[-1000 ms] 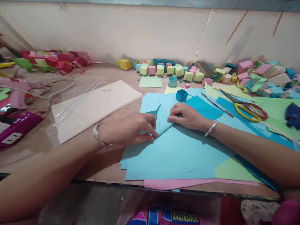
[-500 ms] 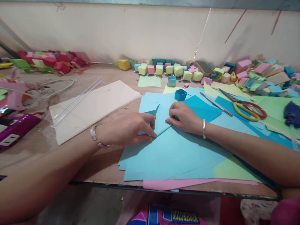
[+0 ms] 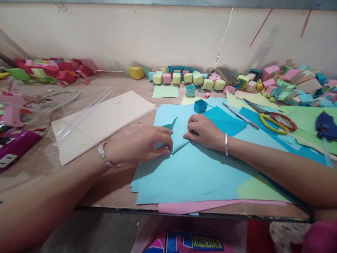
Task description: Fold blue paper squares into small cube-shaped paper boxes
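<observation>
A light blue sheet of paper (image 3: 179, 124), its near edge folded over, lies on a stack of light blue paper (image 3: 189, 175). My left hand (image 3: 151, 143) is at the left end of the fold, fingers bent, with a gap between thumb and forefinger. At the right part of the fold, my right hand (image 3: 204, 130) has its fingers curled in and its thumb and forefinger at the paper's edge. Just beyond the right hand stands a small dark blue paper box (image 3: 200, 105). A darker blue sheet (image 3: 226, 121) lies to its right.
Scissors (image 3: 276, 121), a craft knife (image 3: 240, 115) and a blue glue gun (image 3: 326, 125) lie right. White paper (image 3: 105, 123) with clear sticks (image 3: 83, 117) and a purple power strip (image 3: 19, 146) are left. Paper boxes (image 3: 176, 78) line the wall.
My left fingertips have drawn back slightly from the folded edge. The right hand stays at the fold. The view has shifted a little.
</observation>
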Action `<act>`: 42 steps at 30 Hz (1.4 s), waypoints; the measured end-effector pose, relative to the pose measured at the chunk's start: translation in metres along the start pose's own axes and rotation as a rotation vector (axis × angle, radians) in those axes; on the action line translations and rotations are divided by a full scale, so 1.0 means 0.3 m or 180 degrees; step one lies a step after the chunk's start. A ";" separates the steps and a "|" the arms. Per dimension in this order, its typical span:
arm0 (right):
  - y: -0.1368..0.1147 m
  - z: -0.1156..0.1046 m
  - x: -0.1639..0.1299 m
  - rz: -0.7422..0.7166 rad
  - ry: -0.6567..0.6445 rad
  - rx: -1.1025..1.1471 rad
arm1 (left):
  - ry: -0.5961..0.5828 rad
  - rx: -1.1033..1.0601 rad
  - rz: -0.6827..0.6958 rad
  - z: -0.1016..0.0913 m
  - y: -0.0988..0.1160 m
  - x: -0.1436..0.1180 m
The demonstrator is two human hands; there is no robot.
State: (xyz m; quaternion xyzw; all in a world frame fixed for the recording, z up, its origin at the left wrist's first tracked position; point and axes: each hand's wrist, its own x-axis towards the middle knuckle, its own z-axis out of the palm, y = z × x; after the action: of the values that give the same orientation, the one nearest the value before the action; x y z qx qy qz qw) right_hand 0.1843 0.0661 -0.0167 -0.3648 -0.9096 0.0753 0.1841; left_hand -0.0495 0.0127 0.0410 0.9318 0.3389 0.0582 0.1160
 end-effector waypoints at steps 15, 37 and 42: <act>-0.001 -0.003 0.000 -0.0004 -0.0057 -0.0034 | -0.0289 0.0482 0.0379 0.005 0.011 -0.001; 0.002 -0.002 0.003 -0.0069 -0.0030 -0.0044 | -0.0296 0.0767 0.0150 0.013 0.014 0.006; 0.004 -0.001 0.002 -0.0051 -0.0023 -0.0038 | -0.0239 0.1030 0.0317 0.027 0.023 0.009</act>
State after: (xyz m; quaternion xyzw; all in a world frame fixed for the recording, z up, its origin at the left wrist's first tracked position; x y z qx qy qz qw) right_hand 0.1846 0.0673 -0.0166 -0.3583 -0.9136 0.0696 0.1792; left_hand -0.0417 0.0079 0.0351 0.9555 0.2927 -0.0262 -0.0260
